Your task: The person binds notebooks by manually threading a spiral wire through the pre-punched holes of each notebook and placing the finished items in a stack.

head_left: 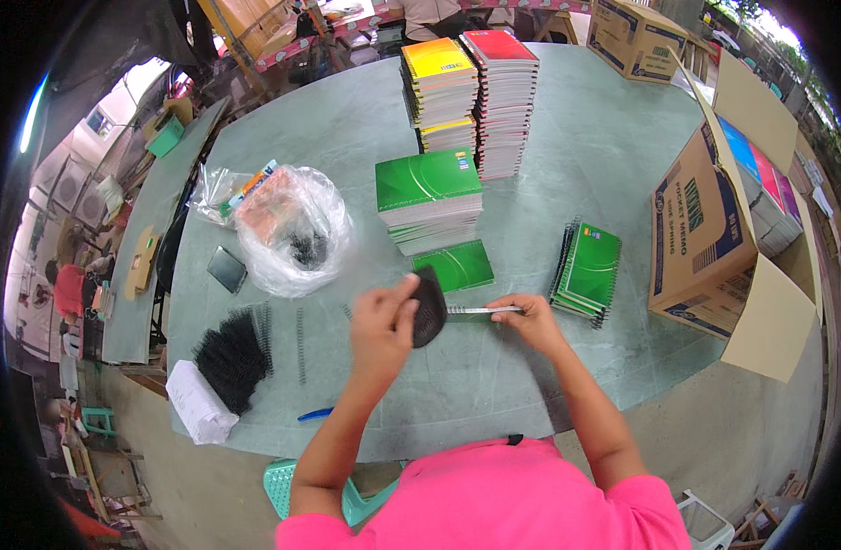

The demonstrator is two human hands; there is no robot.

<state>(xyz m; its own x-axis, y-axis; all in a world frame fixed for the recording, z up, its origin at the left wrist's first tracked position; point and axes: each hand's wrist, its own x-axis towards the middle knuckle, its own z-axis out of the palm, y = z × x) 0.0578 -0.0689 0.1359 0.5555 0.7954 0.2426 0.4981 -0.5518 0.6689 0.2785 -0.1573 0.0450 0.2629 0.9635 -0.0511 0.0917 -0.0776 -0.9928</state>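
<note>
Bare left forearm (pixel 342 422): slants inward over the grey-green worktop's (pixel 274 426) near edge.
Bare right forearm (pixel 585 403): slants inward over the same edge.
Bare left hand (pixel 381 323): fingers and thumb bent, gripping.
Bare right hand (pixel 532 323): thumb and fingers in a pinch.

**Bookbinding workshop, open to the outdoors**

Stacked spiral notebooks (pixel 429 197), heaped black coils (pixel 232 362) and an open carton (pixel 700 229) crowded a broad table (pixel 329 110); another long table (pixel 131 330) stood to the left, and greenery (pixel 794 64) showed beyond.
</note>
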